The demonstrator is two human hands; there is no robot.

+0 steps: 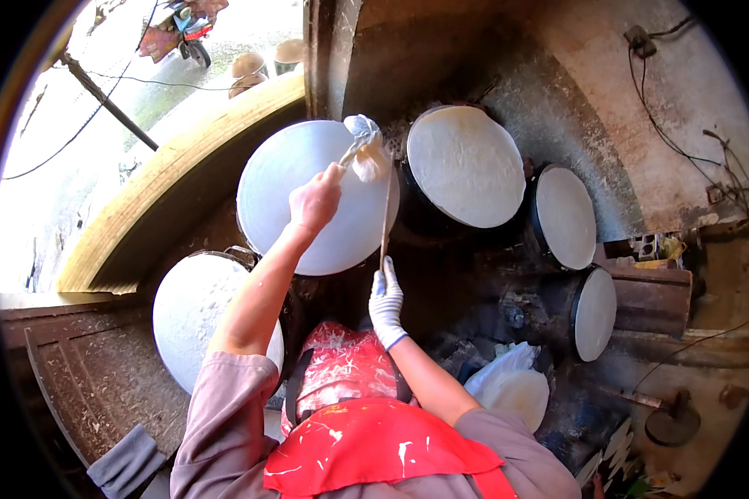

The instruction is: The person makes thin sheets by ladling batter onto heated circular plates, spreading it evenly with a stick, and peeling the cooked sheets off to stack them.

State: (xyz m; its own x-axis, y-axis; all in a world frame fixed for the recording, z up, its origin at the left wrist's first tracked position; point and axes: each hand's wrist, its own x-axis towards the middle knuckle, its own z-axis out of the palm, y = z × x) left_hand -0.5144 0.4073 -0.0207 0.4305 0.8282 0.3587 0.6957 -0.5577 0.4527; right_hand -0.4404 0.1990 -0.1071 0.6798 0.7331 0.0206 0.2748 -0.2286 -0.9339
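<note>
My left hand [316, 201] is bare and closed around the neck of a cloth-like bundle [368, 150], which bulges white and cream at its end. The bundle is over the right part of a large round surface [306, 206], smooth and whitish. My right hand [387, 305] wears a striped white glove with blue marks and grips the lower end of a long thin blade or stick [386, 218], which points up along that round surface's right edge. Whether the tool touches the surface cannot be told.
More round pale surfaces in dark rims stand at the left [190, 318], upper right [468, 165] and right [566, 217]. A pale disc [515, 396] lies by plastic at lower right. A curved yellowish wall edge [181, 150] is at left; a grey cloth [127, 461] lies lower left.
</note>
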